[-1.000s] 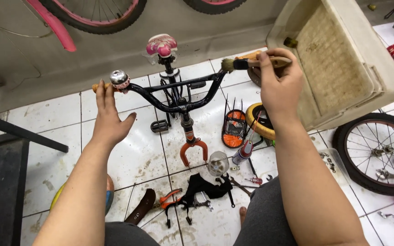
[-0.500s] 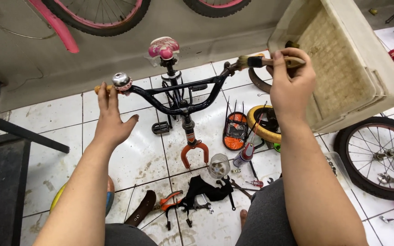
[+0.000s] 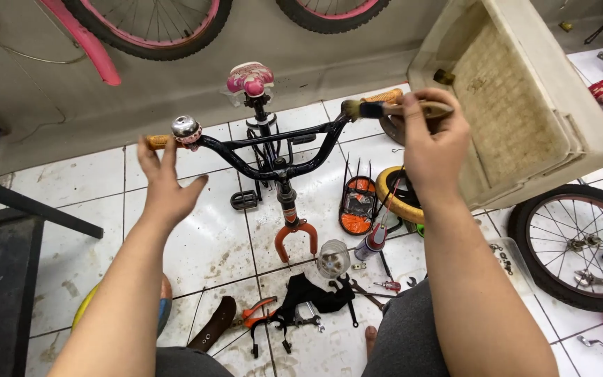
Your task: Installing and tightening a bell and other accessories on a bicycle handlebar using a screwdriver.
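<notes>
The black handlebar (image 3: 266,143) of a small bicycle stands in the middle, between the two hands, with a shiny bell (image 3: 185,128) near its left end and orange grips on both ends. The right hand (image 3: 433,146) is closed around a brush (image 3: 392,109), whose bristles touch the right end of the handlebar. The left hand (image 3: 167,188) is open with the fingers spread; it is just under the left grip (image 3: 156,142) and the bell, and I cannot tell if the fingertips touch the bar.

Under the handlebar, the orange fork (image 3: 294,236) hangs free above the tiled floor (image 3: 204,244). Between the forearms, there is open floor, but lower down it is crowded with a glass jar (image 3: 333,258), a spray can (image 3: 373,241), wrenches (image 3: 347,290) and orange pliers (image 3: 256,314). Just right of the right hand, a big cream box (image 3: 525,98) stands tilted, very near the wrist. Beyond the right arm lies a wheel (image 3: 581,244).

Compared with half a second ago, the left hand has come lower and away from the grip, and the right hand holds the brush at nearly the same place.
</notes>
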